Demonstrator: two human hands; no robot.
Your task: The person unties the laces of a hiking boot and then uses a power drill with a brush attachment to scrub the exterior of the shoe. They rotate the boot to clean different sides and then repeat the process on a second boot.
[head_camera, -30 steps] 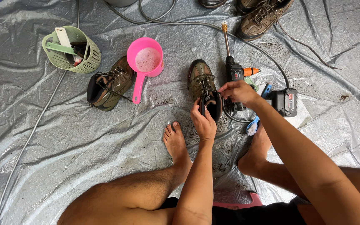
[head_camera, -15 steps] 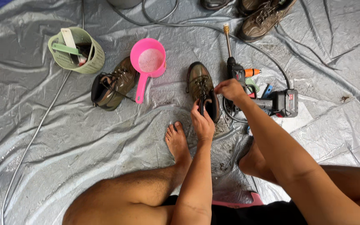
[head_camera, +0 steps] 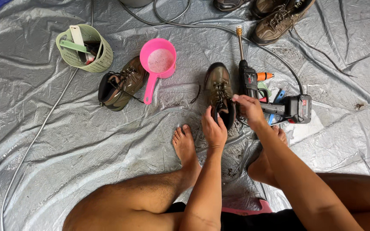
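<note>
Head view, looking down on a grey tarpaulin. Item one: a muddy brown boot just right of centre, toe toward 12 o'clock, standing upright on the tarpaulin. The left hand grips the rim of the boot's opening at its 6 o'clock end, fingers curled closed over the heel collar. The right hand sits at the boot's 3 o'clock side, fingertips pinched at the laces or collar edge; exactly what it pinches cannot be told. Item two: a black cordless spray gun with brass-tipped lance, just beside the boot at 3 o'clock, with a red and white label patch on the body and another on the battery block; an orange nozzle piece and small green and blue bits lie against it. Item three: a pink plastic scoop at the boot's 10 o'clock, holding cloudy, foamy water, handle pointing toward 7 o'clock. Item four: a second brown boot lying on its side, touching the scoop's handle. Item five: a pale green perforated basket tipped over farther out at 10 o'clock, containing a white brush and a green-handled tool. Item six: more brown shoes at 1 o'clock along the top edge, with a grey hose curving past them.
</note>
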